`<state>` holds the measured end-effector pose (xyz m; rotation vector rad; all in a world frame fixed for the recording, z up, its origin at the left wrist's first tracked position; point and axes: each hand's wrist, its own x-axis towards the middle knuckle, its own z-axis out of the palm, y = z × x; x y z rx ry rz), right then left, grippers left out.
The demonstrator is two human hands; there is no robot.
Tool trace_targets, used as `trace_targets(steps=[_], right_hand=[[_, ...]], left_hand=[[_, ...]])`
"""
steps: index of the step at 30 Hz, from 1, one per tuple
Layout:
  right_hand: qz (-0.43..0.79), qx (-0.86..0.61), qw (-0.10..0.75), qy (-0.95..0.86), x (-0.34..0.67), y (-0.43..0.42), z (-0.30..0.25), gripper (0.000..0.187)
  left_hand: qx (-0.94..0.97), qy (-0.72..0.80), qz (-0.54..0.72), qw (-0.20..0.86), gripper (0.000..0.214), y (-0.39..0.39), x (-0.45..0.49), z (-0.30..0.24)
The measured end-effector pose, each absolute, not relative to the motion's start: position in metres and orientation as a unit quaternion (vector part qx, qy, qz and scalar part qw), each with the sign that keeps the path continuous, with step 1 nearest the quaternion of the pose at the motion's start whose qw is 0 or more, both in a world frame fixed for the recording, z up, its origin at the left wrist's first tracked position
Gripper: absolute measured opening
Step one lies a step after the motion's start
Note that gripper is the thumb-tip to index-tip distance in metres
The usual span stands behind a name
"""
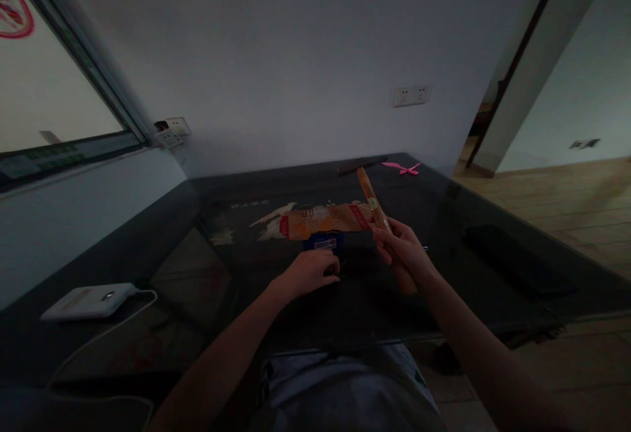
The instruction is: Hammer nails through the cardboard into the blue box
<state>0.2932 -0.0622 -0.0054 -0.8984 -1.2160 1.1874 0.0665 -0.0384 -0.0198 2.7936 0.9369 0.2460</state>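
Observation:
My right hand [404, 251] is closed around a brown wooden handle [373, 200] with a small pale label on it. Its far end meets a dark narrow bar [362, 166]; whether the two are joined I cannot tell. My left hand [313, 271] has its fingers curled and thumb close to the fingertips, low over the table. What is between them, if anything, is too dark to make out. Just beyond it lies a blue packet [324, 242] with a white label. Behind that, a long tan, orange and red printed wrapper [323, 219] lies crosswise.
A pink ribbon [407, 169] rests at the dark glossy table's [276, 189] back right corner. On the left is a white device [93, 302] with a white cable. A dark flat object [515, 258] lies on the right. The wall [296, 90] stands behind the table.

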Motion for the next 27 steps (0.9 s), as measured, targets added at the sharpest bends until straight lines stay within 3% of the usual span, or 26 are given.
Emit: trace_targets(steps=[27], right_hand=[[0.503,-0.411,0.573,-0.5,0.293,-0.061,-0.004,0.036]], left_hand=[[0.952,0.3,0.056,0.04,0.005,-0.034,0.07,-0.03]])
